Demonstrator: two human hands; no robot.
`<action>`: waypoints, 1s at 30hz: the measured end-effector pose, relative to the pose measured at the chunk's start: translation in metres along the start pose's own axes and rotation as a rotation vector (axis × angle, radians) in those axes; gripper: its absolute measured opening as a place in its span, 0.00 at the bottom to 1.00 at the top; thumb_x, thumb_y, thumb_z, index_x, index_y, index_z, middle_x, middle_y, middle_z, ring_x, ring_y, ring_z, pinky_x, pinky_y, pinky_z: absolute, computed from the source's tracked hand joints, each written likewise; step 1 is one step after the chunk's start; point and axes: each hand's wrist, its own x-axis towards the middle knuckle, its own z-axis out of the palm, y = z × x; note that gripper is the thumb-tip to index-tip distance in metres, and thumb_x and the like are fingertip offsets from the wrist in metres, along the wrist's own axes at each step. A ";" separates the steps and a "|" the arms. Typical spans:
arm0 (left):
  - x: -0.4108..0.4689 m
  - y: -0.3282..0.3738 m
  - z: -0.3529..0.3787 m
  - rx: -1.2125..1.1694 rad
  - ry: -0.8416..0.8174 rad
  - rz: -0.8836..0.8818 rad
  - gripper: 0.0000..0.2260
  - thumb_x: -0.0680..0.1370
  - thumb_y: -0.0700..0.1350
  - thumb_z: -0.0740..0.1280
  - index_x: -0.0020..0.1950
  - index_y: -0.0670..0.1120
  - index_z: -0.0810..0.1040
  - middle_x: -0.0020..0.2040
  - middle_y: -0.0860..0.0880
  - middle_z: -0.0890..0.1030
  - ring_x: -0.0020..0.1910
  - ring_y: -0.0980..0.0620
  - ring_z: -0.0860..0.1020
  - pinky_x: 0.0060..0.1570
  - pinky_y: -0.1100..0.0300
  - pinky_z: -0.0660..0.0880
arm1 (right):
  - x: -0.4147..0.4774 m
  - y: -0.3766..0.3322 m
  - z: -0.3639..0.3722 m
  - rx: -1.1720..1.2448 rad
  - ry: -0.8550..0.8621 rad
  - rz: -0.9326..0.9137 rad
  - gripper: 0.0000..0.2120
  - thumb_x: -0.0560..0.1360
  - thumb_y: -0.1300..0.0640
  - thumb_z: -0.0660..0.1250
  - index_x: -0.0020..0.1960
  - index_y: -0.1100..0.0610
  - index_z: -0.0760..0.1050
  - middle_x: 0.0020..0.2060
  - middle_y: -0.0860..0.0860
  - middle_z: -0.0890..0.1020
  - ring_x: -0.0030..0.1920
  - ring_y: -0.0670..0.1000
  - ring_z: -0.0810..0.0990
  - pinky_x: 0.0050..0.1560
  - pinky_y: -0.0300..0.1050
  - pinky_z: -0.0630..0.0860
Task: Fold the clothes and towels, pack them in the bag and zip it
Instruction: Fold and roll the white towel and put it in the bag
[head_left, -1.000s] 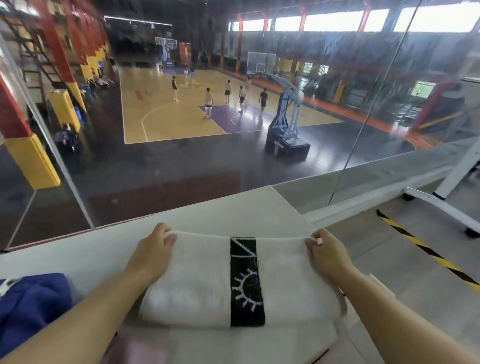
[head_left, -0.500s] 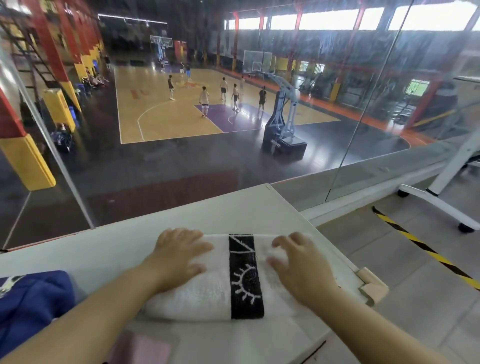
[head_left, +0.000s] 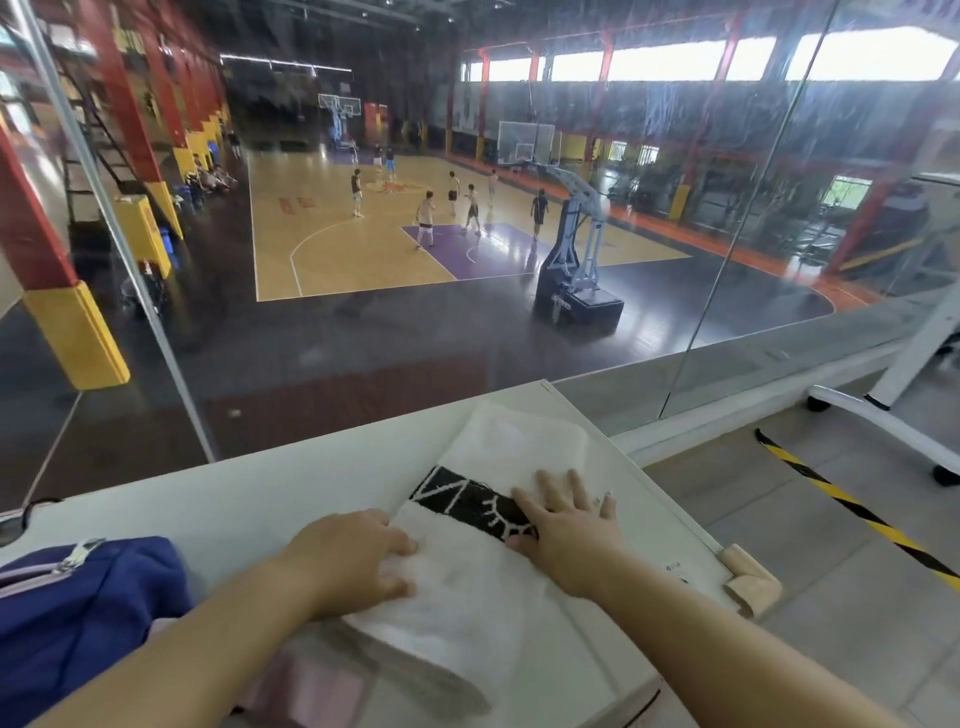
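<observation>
1 view: your head camera, wide-angle, faces forward and down, close over the table (head_left: 270, 499), court beyond.

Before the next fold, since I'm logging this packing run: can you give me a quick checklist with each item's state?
1. White towel lies flat on the table: ok.
2. Left hand rests on the towel's left edge: ok.
3. Right hand flat on the black band: ok.
4. Towel clear of the table's right edge: ok.
5. Blue bag within reach at left: ok.
6. Bag unzipped for packing: cannot tell.
</observation>
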 end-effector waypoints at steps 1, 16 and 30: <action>-0.001 0.002 0.003 -0.028 0.000 0.025 0.23 0.74 0.62 0.63 0.68 0.59 0.69 0.61 0.53 0.72 0.60 0.51 0.73 0.56 0.58 0.68 | 0.002 0.005 0.000 -0.018 0.041 0.023 0.29 0.79 0.37 0.47 0.77 0.46 0.46 0.77 0.49 0.41 0.75 0.58 0.35 0.71 0.67 0.39; -0.009 0.012 0.039 -0.096 0.144 0.151 0.37 0.64 0.70 0.39 0.71 0.63 0.62 0.74 0.63 0.59 0.71 0.57 0.63 0.67 0.60 0.63 | -0.057 0.034 0.021 -0.058 0.096 -0.607 0.31 0.73 0.41 0.53 0.75 0.43 0.53 0.76 0.40 0.53 0.76 0.44 0.45 0.71 0.48 0.41; -0.047 0.012 0.003 -0.827 0.076 0.052 0.37 0.61 0.79 0.54 0.44 0.50 0.82 0.46 0.51 0.83 0.46 0.54 0.79 0.56 0.58 0.74 | -0.051 0.029 -0.003 0.949 -0.003 -0.298 0.09 0.78 0.53 0.63 0.56 0.47 0.77 0.53 0.46 0.83 0.56 0.47 0.79 0.60 0.47 0.74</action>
